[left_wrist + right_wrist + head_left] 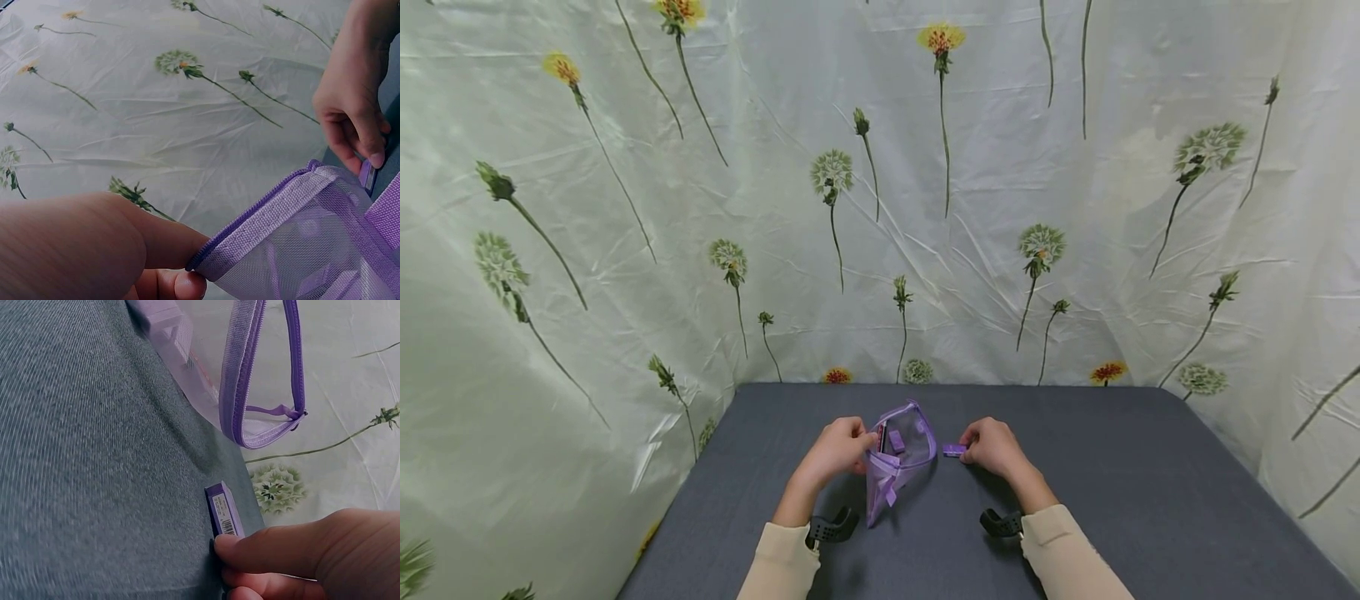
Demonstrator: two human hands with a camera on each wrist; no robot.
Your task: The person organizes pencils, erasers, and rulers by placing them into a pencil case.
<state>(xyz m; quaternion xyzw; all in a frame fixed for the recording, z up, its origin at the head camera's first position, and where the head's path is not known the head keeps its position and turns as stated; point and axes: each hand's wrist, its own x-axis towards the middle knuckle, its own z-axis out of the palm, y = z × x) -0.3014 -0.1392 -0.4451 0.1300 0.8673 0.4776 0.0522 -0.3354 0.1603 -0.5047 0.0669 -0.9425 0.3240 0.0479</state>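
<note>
My left hand (838, 450) pinches the zippered rim of a purple mesh pouch (880, 493) between thumb and fingers. The pouch's mouth gapes toward the right, and through it show a small purple block (897, 442) and a dark, red-edged item (882, 437). To the right of the pouch, my right hand (996, 450) pinches one end of a small purple box (226, 509) that bears a white barcode label. The box is low at the tabletop, apart from the pouch's zipper (234, 428) in the right wrist view.
A dark grey table (1120, 492) lies under both hands. Behind it and at the sides hangs a pale curtain (985, 167) printed with dandelions, reaching down to the table's far edge. Each wrist wears a black band (835, 527).
</note>
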